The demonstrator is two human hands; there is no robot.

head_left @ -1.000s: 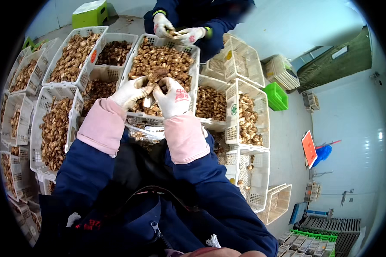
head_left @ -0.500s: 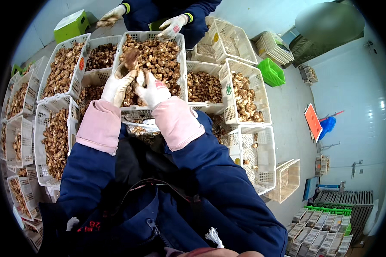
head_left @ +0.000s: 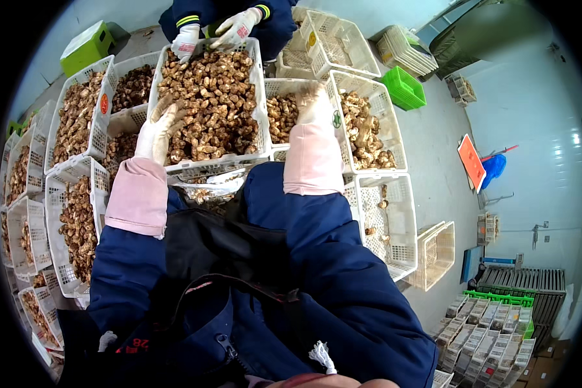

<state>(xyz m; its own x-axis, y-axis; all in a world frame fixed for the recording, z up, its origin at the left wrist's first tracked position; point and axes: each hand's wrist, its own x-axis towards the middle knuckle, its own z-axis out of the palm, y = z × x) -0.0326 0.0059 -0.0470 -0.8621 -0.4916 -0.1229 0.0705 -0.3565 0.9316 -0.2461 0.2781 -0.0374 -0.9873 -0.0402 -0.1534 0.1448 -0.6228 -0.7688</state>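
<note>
My left hand [head_left: 155, 131], in a pale soiled glove, is at the left rim of the middle crate [head_left: 265, 123]. Its fingers are apart and I see nothing in them. That crate is heaped with small brown mushrooms [head_left: 210, 97] with pale stems. My right hand [head_left: 313, 107], gloved too, reaches over a smaller crate of mushrooms [head_left: 280, 119] on the right, close to the wall of the crate beyond it. Its fingertips point away and blur, so whether they hold anything is unclear.
Across from me, a co-worker's gloved hands [head_left: 236, 29] are at the middle crate's far end. More mushroom crates [head_left: 77, 226] stand stacked at the left. At the right are a crate of larger pale mushrooms [head_left: 368, 136], a nearly bare crate [head_left: 401, 226] and a green basket [head_left: 404, 88].
My hands have parted from over the middle crate: the left went to its left rim, the right to the crate at right. The brown mushroom between them is gone from there. The co-worker's hands moved onto the crate.
</note>
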